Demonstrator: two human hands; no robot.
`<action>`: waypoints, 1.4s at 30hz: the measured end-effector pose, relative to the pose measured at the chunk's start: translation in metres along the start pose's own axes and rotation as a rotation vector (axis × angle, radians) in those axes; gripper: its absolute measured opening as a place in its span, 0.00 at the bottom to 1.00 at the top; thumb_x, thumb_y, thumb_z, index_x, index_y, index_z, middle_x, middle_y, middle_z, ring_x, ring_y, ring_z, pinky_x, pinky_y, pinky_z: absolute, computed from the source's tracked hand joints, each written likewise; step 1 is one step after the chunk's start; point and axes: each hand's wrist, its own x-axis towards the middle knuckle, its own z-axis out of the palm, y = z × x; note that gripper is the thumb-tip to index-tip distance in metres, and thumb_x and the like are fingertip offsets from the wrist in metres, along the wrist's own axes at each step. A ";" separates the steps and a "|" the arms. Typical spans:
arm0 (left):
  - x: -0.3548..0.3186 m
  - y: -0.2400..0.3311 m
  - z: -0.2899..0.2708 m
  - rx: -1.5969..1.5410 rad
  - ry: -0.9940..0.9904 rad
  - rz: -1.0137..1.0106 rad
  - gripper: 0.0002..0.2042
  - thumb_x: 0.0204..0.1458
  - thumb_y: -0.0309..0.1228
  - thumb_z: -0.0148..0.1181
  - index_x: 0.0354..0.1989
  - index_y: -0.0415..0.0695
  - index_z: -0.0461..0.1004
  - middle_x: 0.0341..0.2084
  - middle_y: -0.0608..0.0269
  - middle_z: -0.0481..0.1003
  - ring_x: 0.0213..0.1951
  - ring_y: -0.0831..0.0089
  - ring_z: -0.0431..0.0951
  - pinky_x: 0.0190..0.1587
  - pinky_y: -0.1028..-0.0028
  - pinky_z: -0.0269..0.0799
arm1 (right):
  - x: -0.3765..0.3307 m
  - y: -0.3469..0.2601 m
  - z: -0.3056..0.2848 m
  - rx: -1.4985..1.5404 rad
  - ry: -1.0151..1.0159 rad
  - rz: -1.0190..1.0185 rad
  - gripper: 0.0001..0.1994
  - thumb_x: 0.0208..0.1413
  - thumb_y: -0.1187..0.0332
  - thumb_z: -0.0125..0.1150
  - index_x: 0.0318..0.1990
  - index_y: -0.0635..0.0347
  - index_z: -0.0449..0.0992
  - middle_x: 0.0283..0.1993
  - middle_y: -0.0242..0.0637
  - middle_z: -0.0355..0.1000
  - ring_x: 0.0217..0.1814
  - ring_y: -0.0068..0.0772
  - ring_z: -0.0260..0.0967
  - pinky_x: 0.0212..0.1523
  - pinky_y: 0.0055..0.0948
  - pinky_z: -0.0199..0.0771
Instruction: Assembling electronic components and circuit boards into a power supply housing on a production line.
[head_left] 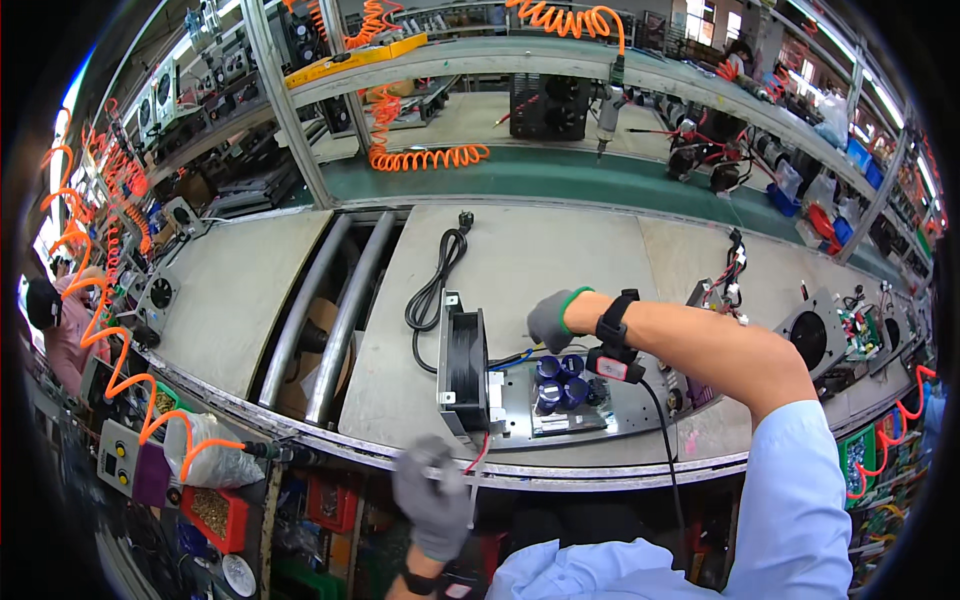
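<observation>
A metal chassis (560, 432) lies on the pale bench in front of me, carrying several large dark-blue capacitors (562, 383) and a black fan panel (466, 370) standing upright at its left end. My right hand (556, 320), in a grey glove with a green cuff, is closed above the back of the chassis. Blue and yellow wires (517, 358) run up close to its fingertips; what it grips is hidden. My left hand (432, 495), also gloved, hovers at the bench's front edge below the fan panel. Motion blurs its fingers. Beside it hangs a thin red wire (479, 453).
A coiled black power cord (440, 275) lies behind the fan panel. To the left, metal rollers (345, 320) span a gap in the bench. More fan assemblies (812, 335) sit at right. An electric screwdriver (610, 115) hangs ahead. Red screw bins (215, 518) stand lower left.
</observation>
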 end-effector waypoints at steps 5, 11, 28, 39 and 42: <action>0.101 -0.055 -0.011 -0.340 -0.010 -0.377 0.08 0.63 0.27 0.50 0.45 0.37 0.73 0.38 0.61 0.74 0.37 0.76 0.76 0.40 0.75 0.75 | 0.003 0.016 0.013 0.133 0.094 -0.044 0.14 0.50 0.63 0.63 0.44 0.50 0.85 0.39 0.39 0.82 0.41 0.47 0.78 0.42 0.44 0.75; 0.191 -0.119 0.060 -0.670 -0.910 -0.674 0.13 0.56 0.31 0.61 0.47 0.38 0.78 0.37 0.64 0.78 0.36 0.78 0.77 0.41 0.75 0.75 | -0.014 0.024 -0.001 0.885 0.074 -0.010 0.11 0.60 0.68 0.57 0.43 0.62 0.82 0.31 0.40 0.80 0.28 0.30 0.79 0.29 0.30 0.77; 0.182 -0.137 0.156 -0.479 -1.521 -0.289 0.15 0.53 0.33 0.68 0.45 0.38 0.81 0.35 0.64 0.82 0.36 0.78 0.79 0.42 0.76 0.75 | -0.011 0.018 0.022 1.076 0.167 -0.262 0.14 0.61 0.62 0.59 0.42 0.63 0.83 0.35 0.35 0.81 0.36 0.26 0.73 0.42 0.31 0.74; 0.165 -0.153 0.160 -0.591 -1.233 -0.297 0.13 0.51 0.26 0.66 0.44 0.41 0.73 0.28 0.75 0.70 0.30 0.86 0.69 0.34 0.81 0.71 | -0.008 -0.030 0.004 1.158 0.365 -0.052 0.15 0.57 0.58 0.66 0.40 0.63 0.83 0.28 0.41 0.78 0.27 0.29 0.74 0.33 0.34 0.75; 0.161 -0.152 0.161 -0.585 -1.124 -0.268 0.12 0.51 0.25 0.65 0.43 0.42 0.73 0.29 0.74 0.70 0.31 0.86 0.70 0.33 0.82 0.71 | -0.013 -0.037 -0.001 1.263 0.438 0.025 0.12 0.56 0.66 0.67 0.40 0.67 0.81 0.29 0.40 0.78 0.27 0.26 0.75 0.30 0.30 0.77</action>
